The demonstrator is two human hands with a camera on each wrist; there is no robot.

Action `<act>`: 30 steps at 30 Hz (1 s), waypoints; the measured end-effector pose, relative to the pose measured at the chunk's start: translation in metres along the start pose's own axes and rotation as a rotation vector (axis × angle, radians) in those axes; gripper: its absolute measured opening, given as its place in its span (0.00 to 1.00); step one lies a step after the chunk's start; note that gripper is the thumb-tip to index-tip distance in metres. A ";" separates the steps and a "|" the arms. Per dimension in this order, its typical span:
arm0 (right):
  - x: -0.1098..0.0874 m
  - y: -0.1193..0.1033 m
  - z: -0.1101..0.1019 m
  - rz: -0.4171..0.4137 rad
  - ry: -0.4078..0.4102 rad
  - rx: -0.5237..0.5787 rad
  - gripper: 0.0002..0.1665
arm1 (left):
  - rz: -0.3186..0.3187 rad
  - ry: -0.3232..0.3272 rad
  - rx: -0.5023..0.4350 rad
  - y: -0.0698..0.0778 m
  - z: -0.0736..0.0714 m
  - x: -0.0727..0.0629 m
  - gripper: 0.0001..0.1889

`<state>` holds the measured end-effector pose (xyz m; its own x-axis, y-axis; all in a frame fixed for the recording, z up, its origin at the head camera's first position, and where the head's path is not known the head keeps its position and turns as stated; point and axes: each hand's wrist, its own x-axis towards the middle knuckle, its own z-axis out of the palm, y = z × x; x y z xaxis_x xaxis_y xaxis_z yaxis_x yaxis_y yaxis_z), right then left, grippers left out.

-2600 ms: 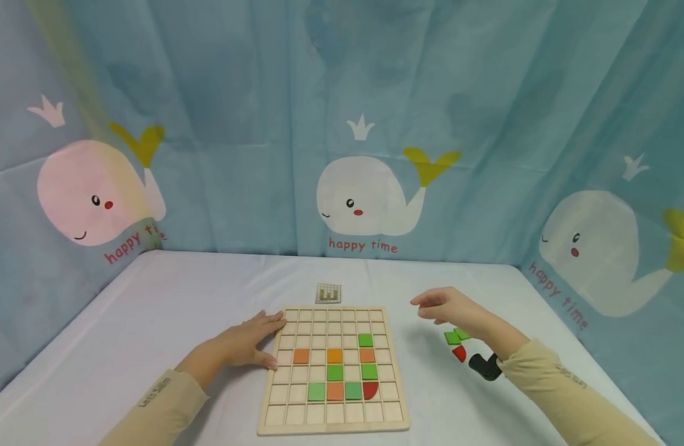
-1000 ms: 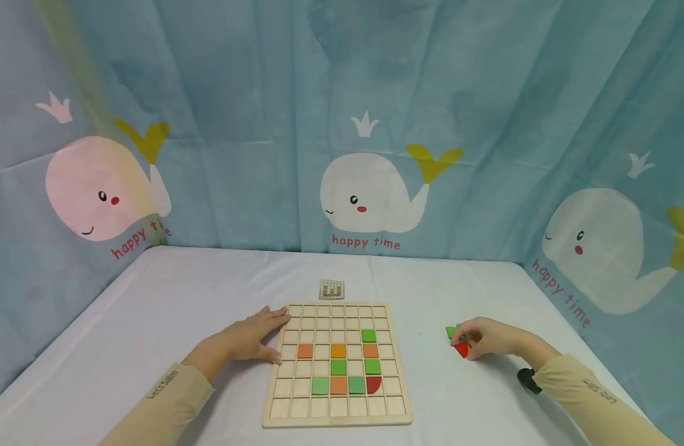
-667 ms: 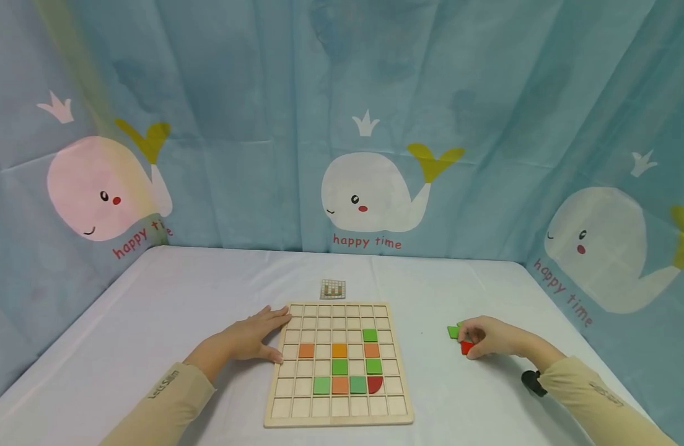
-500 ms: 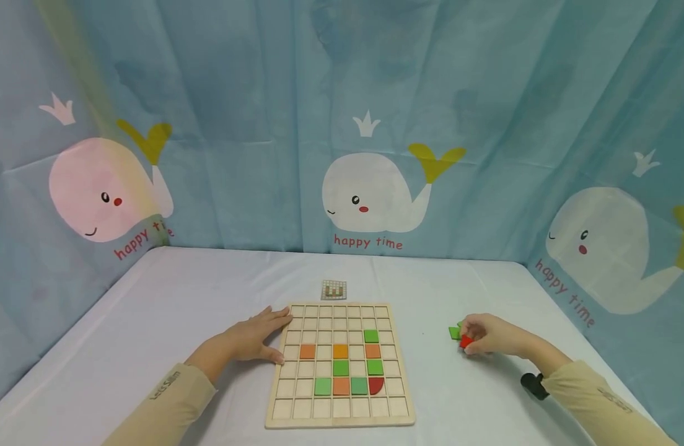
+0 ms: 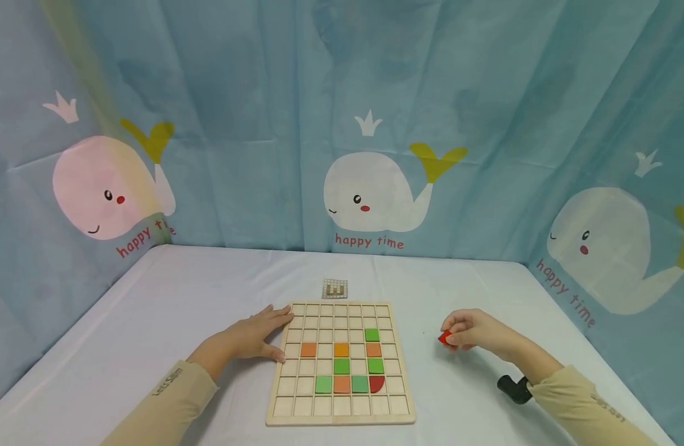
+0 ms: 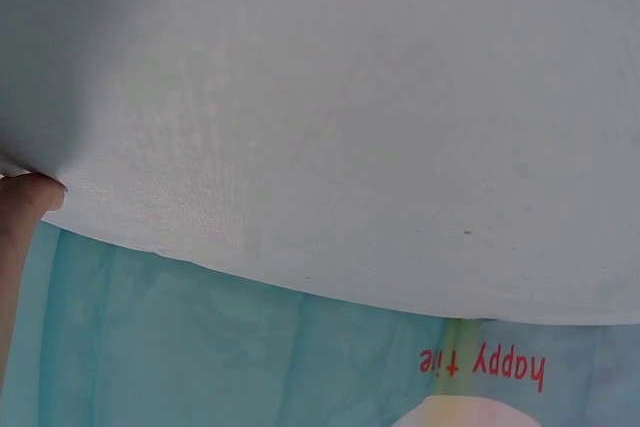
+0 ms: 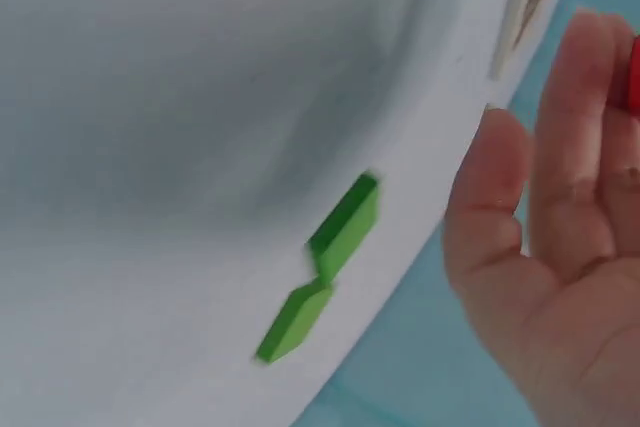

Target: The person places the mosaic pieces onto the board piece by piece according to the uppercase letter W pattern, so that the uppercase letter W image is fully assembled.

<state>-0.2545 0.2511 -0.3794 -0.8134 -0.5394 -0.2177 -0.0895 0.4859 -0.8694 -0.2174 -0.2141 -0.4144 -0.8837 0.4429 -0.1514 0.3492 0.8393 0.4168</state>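
In the head view my right hand point(image 5: 477, 331) pinches a red tile point(image 5: 444, 337) just above the cloth, to the right of a wooden grid board point(image 5: 342, 419). The tile was a rounded wedge when it lay on the table. My left hand point(image 5: 251, 335) rests at the board's left edge, fingers extended and thumb apart. Orange, green and teal square tiles and a red quarter-round tile point(image 5: 377, 384) sit in the board's cells. Two green tiles point(image 7: 345, 227) lie on the table in the right wrist view; my right hand hides them from the head view.
Behind the board lies a small patterned card point(image 5: 334, 288). A black object point(image 5: 513, 389) shows at my right sleeve. The white-clothed table point(image 5: 208, 279) ends at a blue curtain point(image 5: 247, 186) with whale prints.
My right hand came down to the loose tiles, took the red one and has moved left toward the board with it. My left hand stays at the board's edge.
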 end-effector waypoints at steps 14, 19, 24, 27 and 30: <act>0.016 -0.027 0.029 -0.003 -0.003 0.228 0.09 | -0.011 -0.003 0.004 -0.001 0.003 0.003 0.48; 0.021 -0.036 0.034 0.007 -0.039 0.269 0.21 | -0.016 -0.005 0.002 0.000 0.003 0.002 0.49; 0.026 -0.045 0.038 0.009 -0.068 0.257 0.27 | -0.028 -0.002 0.000 0.000 0.003 0.001 0.48; 0.029 -0.050 0.041 0.009 -0.084 0.257 0.26 | -0.029 -0.002 -0.004 -0.001 0.002 0.001 0.48; 0.031 -0.055 0.044 -0.004 -0.102 0.252 0.26 | -0.024 -0.002 -0.006 -0.001 0.001 0.001 0.48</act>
<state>-0.2491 0.1775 -0.3580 -0.7500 -0.6137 -0.2465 0.0635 0.3042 -0.9505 -0.2180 -0.2140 -0.4159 -0.8911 0.4235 -0.1632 0.3261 0.8475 0.4189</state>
